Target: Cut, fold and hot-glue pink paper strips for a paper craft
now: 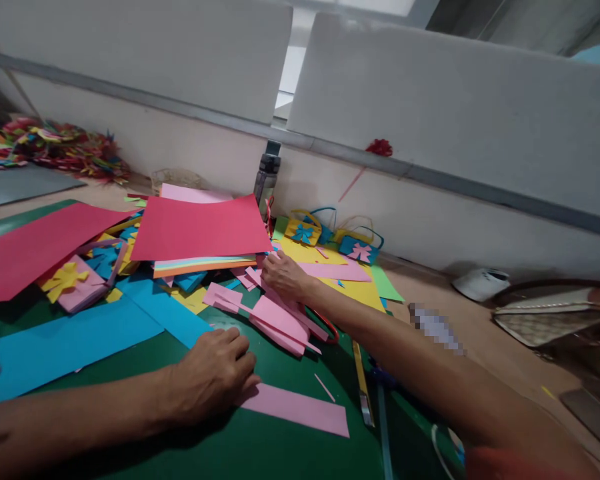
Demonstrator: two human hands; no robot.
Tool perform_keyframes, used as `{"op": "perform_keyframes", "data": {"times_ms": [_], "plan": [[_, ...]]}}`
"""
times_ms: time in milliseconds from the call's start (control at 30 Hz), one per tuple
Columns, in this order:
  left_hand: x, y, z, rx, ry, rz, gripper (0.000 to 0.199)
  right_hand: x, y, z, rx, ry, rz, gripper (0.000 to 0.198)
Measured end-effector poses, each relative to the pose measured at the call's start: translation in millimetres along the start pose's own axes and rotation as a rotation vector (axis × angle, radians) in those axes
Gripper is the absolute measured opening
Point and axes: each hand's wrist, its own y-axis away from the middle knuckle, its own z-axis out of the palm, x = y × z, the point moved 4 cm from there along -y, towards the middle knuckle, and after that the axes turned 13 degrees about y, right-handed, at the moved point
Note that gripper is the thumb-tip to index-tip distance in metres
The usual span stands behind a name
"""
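My left hand [214, 373] rests low over the green cutting mat [300, 440]. Its fingers are curled over the end of a pink paper strip [300, 408], which sticks out to the right. Further off, my right hand [284, 275] reaches into a heap of cut pink paper pieces [280, 323]. Those fingers are bent and pressed together at the heap's far side; what lies between them is hidden. Beside my left hand lie wide blue paper strips [80, 337]. A yellow cutter knife [361, 380] lies under my right forearm.
Red paper sheets [203, 227] top a stack at the back. Small paper bags with bows [303, 230] stand by the white wall, near a bottle [266, 177]. A yellow sheet [375, 287], a white computer mouse [480, 285] and a handbag [545, 310] are to the right.
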Motion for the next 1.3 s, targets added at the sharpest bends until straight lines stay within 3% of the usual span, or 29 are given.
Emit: {"op": "perform_keyframes", "data": {"times_ms": [200,500,700,867,1067,1167,1300], "plan": [[1,-1,-4,0.030,-0.008,0.039,0.018,3,-5,10,0.047,0.072,-0.053,0.031],[-8,-8,-25,0.241,-0.037,0.088,0.026,5,0,11,0.068,0.104,-0.085,0.030],[-26,-15,-44,0.247,-0.077,-0.089,0.027,2,-5,10,0.065,0.059,-0.091,0.030],[-68,-18,-49,0.284,-0.096,-0.321,0.035,7,-5,16,0.030,-0.053,-0.035,0.030],[-115,-14,-74,0.319,-0.164,-0.408,0.030,12,-5,15,-0.018,-0.351,0.131,0.033],[-119,-12,-79,0.285,-0.188,-0.400,0.026,22,-6,15,-0.026,-0.577,0.337,0.033],[-109,-15,-69,0.213,-0.206,-0.322,0.024,37,-15,16,0.000,-0.941,0.628,0.034]]}}
